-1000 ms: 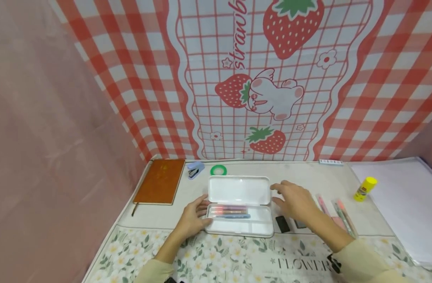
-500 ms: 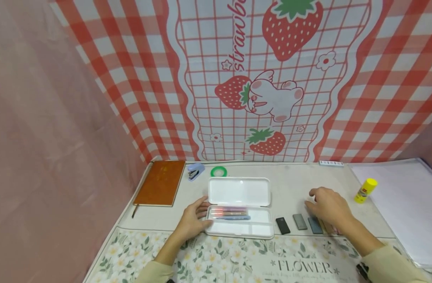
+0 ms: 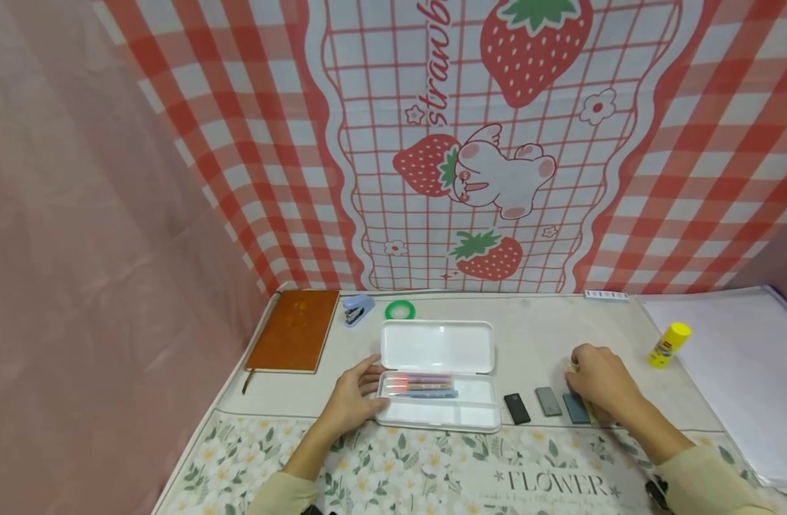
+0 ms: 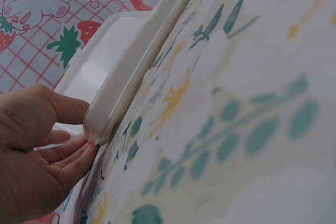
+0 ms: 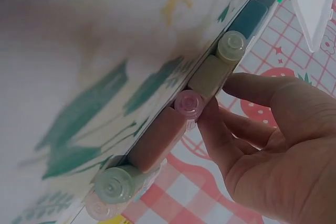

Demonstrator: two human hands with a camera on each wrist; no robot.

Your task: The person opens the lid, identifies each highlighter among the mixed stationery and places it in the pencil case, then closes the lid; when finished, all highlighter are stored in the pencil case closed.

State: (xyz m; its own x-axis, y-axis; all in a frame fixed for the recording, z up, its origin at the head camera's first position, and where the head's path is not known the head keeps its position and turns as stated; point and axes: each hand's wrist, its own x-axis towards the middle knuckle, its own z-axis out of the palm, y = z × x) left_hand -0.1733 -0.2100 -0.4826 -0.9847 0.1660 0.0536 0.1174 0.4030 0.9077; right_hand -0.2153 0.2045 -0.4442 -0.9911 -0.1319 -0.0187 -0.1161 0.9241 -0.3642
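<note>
An open white pencil case (image 3: 432,415) lies mid-table with several pens (image 3: 426,385) in its back compartment. My left hand (image 3: 353,395) grips its left end, thumb on the front side and fingers at the edge, as the left wrist view shows. To the right, my right hand (image 3: 604,383) pinches the far end of a pale yellow-green pen (image 5: 231,45), seen end-on in the right wrist view. Beside that pen lie a beige eraser-like block (image 5: 207,74) and a pink pen (image 5: 189,104); in the head view the hand largely hides them.
Black (image 3: 516,408), grey (image 3: 549,401) and blue (image 3: 577,408) blocks lie right of the case. Behind are a green tape roll (image 3: 400,310), a stapler (image 3: 358,310) and a brown notebook (image 3: 293,330). A yellow glue stick (image 3: 669,345) stands near a white sheet (image 3: 728,379).
My right hand has left the case's lid and moved right over the row of pens and blocks, where its fingers have closed on a pen. The left hand stays at the case.
</note>
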